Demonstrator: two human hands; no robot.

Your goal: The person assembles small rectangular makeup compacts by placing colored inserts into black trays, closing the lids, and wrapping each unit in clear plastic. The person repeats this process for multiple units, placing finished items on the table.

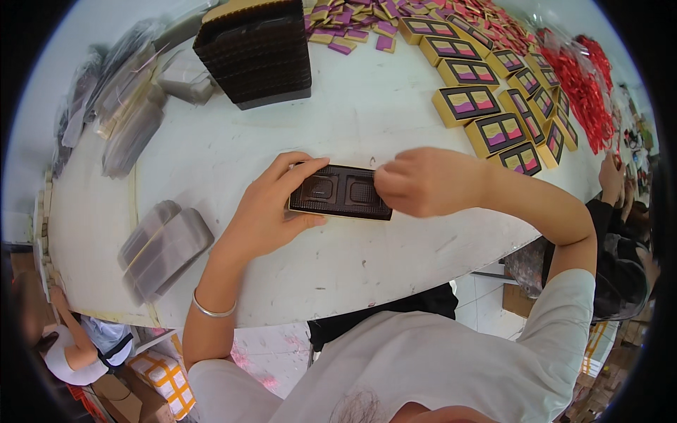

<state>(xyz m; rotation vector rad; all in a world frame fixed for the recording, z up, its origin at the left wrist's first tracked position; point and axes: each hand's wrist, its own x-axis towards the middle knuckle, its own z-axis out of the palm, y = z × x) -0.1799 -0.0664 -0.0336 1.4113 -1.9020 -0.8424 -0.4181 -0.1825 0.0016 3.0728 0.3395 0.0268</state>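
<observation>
A gold-edged box with a dark brown two-compartment tray (342,192) in it lies before me; both compartments hold nothing. My left hand (271,204) grips its left end, with the thumb on the near side and the fingers on the far side. Over the right end, my right hand (423,182) is closed with its fingers curled; they hide whether they pinch the tray or something small.
A tall stack of dark trays (257,60) stands at the back. Filled gold boxes (465,102) crowd the right, below piles of small wrapped pieces (384,28). Clear plastic sleeves (166,247) lie at left, red ribbon (582,92) at far right. Other people work at both sides.
</observation>
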